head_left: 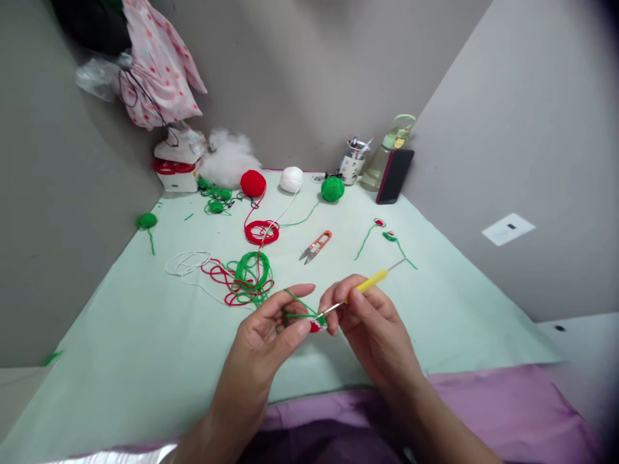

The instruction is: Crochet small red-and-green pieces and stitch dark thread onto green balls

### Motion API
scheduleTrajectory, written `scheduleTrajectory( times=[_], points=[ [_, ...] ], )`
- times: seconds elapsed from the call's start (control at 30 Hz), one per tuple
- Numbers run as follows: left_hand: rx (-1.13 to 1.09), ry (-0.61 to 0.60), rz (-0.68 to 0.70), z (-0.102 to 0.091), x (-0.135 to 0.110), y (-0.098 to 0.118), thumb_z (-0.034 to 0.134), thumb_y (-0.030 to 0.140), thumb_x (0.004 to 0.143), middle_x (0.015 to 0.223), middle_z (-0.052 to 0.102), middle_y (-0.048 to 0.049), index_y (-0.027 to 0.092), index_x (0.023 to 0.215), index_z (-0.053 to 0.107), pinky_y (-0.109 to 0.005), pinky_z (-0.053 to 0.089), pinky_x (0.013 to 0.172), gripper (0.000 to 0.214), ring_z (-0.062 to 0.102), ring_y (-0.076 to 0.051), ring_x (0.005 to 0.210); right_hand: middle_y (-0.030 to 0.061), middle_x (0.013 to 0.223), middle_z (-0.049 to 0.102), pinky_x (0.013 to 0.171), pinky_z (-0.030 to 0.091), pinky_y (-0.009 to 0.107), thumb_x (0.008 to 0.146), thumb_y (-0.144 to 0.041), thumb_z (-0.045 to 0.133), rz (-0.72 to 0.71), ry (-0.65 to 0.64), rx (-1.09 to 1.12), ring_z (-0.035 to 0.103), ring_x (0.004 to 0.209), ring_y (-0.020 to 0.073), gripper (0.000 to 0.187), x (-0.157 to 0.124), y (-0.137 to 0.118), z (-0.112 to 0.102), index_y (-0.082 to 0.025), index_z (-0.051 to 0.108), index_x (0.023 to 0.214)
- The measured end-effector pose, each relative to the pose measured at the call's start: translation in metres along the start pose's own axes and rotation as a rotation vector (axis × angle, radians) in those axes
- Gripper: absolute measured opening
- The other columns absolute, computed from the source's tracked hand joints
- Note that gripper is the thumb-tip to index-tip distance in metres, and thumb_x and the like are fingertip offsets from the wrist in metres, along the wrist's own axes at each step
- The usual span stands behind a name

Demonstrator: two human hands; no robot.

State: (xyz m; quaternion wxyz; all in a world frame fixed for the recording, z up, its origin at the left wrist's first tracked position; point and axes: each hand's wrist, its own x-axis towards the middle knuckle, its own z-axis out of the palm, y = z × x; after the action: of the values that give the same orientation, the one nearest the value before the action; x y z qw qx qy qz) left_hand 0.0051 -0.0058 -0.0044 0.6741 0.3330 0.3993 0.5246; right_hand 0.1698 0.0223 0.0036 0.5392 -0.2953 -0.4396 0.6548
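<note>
My left hand [271, 325] pinches a small red, white and green crochet piece [316, 323], with green yarn [297, 303] running over its fingers. My right hand [367, 316] grips a yellow-handled crochet hook [370, 282] whose metal tip meets the piece. Both hands hover above the pale green table cover [145, 348], near its front edge. The green yarn leads back to a loose tangle of green and red yarn [246, 280].
Orange thread snips [315, 247] lie mid-table. Red [253, 183], white [291, 178] and green [333, 189] yarn balls sit at the back with stuffing [227, 161], a pen cup [353, 164], a bottle [387, 154] and a phone [394, 175]. Two small finished pieces [387, 231] lie to the right.
</note>
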Motion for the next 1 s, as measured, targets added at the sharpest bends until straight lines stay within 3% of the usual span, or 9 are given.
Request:
scheduleTrajectory(
  times=[0.3, 0.47, 0.63, 0.7, 0.8, 0.9, 1.0],
  points=[
    [0.052, 0.06, 0.043, 0.004, -0.004, 0.005, 0.077, 0.027, 0.085, 0.086, 0.066, 0.0012, 0.029, 0.114, 0.077, -0.023, 0.046, 0.081, 0.03, 0.058, -0.014, 0.084, 0.0056, 0.093, 0.072, 0.073, 0.055, 0.031, 0.104, -0.027, 0.055, -0.213, -0.096, -0.215, 0.066, 0.077, 0.0162, 0.018, -0.009, 0.0, -0.01, -0.02, 0.071, 0.099],
    [0.183, 0.074, 0.102, -0.001, -0.004, 0.0, 0.075, 0.028, 0.087, 0.09, 0.065, 0.0025, 0.032, 0.116, 0.076, -0.023, 0.044, 0.087, 0.029, 0.058, -0.014, 0.09, 0.006, 0.097, 0.071, 0.079, 0.054, 0.034, 0.105, -0.018, 0.047, -0.369, -0.1, -0.491, 0.067, 0.086, 0.018, 0.021, -0.017, -0.004, -0.008, -0.023, 0.068, 0.107],
    [0.282, 0.14, 0.156, -0.003, -0.002, -0.007, 0.079, 0.032, 0.086, 0.092, 0.065, 0.003, 0.033, 0.118, 0.074, -0.022, 0.042, 0.091, 0.033, 0.058, -0.013, 0.094, 0.008, 0.102, 0.073, 0.076, 0.058, 0.031, 0.1, -0.013, 0.052, -0.664, -0.153, -0.881, 0.071, 0.091, 0.019, 0.023, -0.022, -0.003, -0.006, -0.023, 0.068, 0.114],
    [0.208, 0.15, 0.142, 0.001, -0.002, -0.006, 0.081, 0.031, 0.083, 0.089, 0.063, 0.0034, 0.034, 0.125, 0.071, -0.021, 0.045, 0.085, 0.043, 0.058, -0.012, 0.088, 0.0068, 0.101, 0.074, 0.069, 0.059, 0.028, 0.096, -0.012, 0.06, -0.724, -0.108, -1.005, 0.072, 0.083, 0.0182, 0.026, -0.024, 0.003, -0.004, -0.026, 0.07, 0.116],
    [-0.053, 0.047, -0.004, 0.008, -0.003, -0.003, 0.084, 0.031, 0.08, 0.084, 0.06, 0.0032, 0.031, 0.134, 0.064, -0.017, 0.047, 0.07, 0.058, 0.056, -0.009, 0.072, 0.0031, 0.092, 0.075, 0.064, 0.06, 0.027, 0.089, -0.006, 0.067, -0.72, -0.014, -1.067, 0.072, 0.076, 0.0184, 0.037, -0.026, 0.014, -0.002, -0.03, 0.071, 0.117],
    [-0.273, -0.087, -0.182, 0.009, -0.002, 0.0, 0.085, 0.03, 0.078, 0.076, 0.055, 0.005, 0.022, 0.133, 0.066, -0.011, 0.033, 0.048, 0.058, 0.036, 0.0, 0.051, 0.0036, 0.096, 0.075, 0.067, 0.06, 0.029, 0.088, -0.007, 0.069, -0.718, -0.043, -1.063, 0.072, 0.081, 0.0201, 0.039, -0.027, 0.014, -0.003, -0.032, 0.072, 0.118],
    [-0.315, -0.087, -0.209, 0.005, -0.001, 0.002, 0.084, 0.024, 0.08, 0.067, 0.048, 0.0088, 0.02, 0.13, 0.068, -0.01, 0.022, 0.042, 0.053, 0.02, 0.002, 0.044, 0.0068, 0.1, 0.073, 0.071, 0.059, 0.032, 0.094, -0.008, 0.059, -0.696, -0.087, -0.949, 0.071, 0.086, 0.0204, 0.034, -0.026, 0.004, -0.006, -0.026, 0.071, 0.119]
  ],
)
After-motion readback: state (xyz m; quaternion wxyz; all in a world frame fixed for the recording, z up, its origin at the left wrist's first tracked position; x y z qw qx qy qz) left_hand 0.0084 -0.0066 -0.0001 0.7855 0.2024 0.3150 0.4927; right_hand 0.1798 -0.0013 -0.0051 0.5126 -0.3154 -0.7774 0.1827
